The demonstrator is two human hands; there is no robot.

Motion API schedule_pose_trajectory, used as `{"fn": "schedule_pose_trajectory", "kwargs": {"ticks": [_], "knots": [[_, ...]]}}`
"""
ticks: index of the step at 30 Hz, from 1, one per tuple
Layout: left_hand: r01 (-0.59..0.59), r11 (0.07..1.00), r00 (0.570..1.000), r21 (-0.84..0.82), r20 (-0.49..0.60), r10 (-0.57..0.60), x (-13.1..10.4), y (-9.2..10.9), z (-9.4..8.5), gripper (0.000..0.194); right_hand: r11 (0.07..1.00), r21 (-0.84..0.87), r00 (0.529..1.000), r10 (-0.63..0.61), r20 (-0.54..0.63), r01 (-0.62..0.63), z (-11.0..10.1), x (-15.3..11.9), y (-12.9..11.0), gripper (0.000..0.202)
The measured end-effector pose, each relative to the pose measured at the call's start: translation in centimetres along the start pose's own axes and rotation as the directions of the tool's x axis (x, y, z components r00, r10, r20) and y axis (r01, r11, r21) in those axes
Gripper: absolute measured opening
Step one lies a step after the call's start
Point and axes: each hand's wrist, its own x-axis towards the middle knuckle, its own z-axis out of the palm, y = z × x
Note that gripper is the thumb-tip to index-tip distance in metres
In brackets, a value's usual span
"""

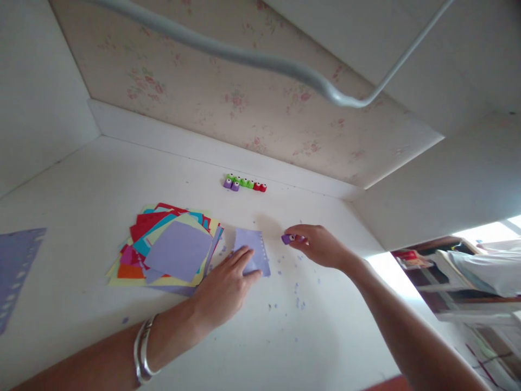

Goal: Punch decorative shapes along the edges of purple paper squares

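Note:
My left hand (226,285) lies with fingers stretched out on a small purple sheet of paper (249,238), pressing it to the white table. Small punched holes run along that sheet's right edge. To the right, my right hand (319,244) pinches a small purple craft punch (288,239) just above the table, apart from the paper. Left of my left hand is a pile of coloured paper (179,250) with a purple piece on top. Tiny purple paper bits (297,298) are scattered below the punch.
Green, red and purple craft punches (245,183) stand in a cluster near the back wall. Another purple sheet with punched edges (18,266) lies at the far left. A pale curved bar (244,54) crosses overhead. Shelves with items (459,271) are at the right.

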Motion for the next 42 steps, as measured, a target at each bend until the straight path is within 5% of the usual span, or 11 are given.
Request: {"fn": "schedule_pose_trajectory", "kwargs": {"ticks": [10,29,36,42], "knots": [[0.008,1.000,1.000,0.006,0.015,-0.008,0.1,0.2,-0.2,0.035,0.943,-0.300,0.989,-0.135,0.052,0.144,1.7,2.7,0.6,0.031],[0.013,1.000,1.000,0.001,0.006,-0.013,0.1,0.3,-0.3,0.031,0.987,-0.158,0.999,-0.039,-0.023,0.035,1.7,3.7,1.0,0.043],[0.028,1.000,1.000,0.004,0.006,-0.028,0.0,0.3,-0.2,0.032,0.985,-0.133,0.978,-0.133,-0.160,0.112,2.0,10.5,-3.5,0.039],[0.043,0.999,0.999,-0.015,-0.006,-0.043,-0.2,0.1,0.1,0.035,0.971,-0.208,0.976,-0.154,-0.154,0.120,2.5,17.4,-5.5,0.055]]}}
